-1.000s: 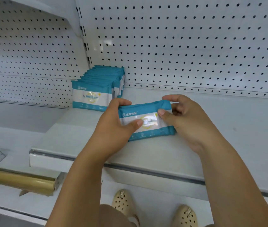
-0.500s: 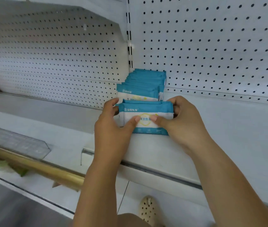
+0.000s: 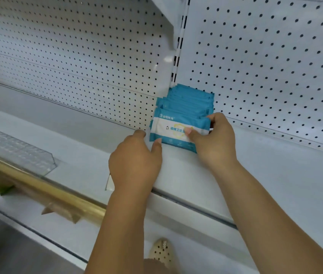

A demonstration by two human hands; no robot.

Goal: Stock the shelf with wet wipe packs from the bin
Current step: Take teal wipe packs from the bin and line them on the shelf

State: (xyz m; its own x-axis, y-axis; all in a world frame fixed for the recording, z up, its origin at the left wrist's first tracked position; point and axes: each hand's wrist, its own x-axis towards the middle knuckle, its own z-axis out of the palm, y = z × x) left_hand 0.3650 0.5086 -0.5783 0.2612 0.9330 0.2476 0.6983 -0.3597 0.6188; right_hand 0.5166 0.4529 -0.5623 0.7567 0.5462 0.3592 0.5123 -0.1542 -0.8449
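Front pack point(image 3: 178, 131): blue and white, upright on its long edge, printed face toward the near side, pressed against the near end of the row of packs point(image 3: 190, 99), at the far left corner of the shelf point(image 3: 255, 175). Row of packs: blue, upright, one behind another, running back to the pegboard wall point(image 3: 275, 66), just right of the slotted upright point(image 3: 179, 46). Left hand point(image 3: 136, 161): curled round the left end of the front pack, thumb tip on its lower left corner, forefinger beside its left edge. Right hand point(image 3: 214, 143): pinching the right end of the same pack, thumb flat on the printed face, fingers curled over the top right corner. Both forearms bare, reaching in from the near side. Lower shelf point(image 3: 73, 147) to the left: clear plastic divider point(image 3: 18, 153) standing on it, gold rail point(image 3: 44, 192) along its near edge. Perforated beige shoe point(image 3: 160, 252) on the floor, near, below the shelf edge.
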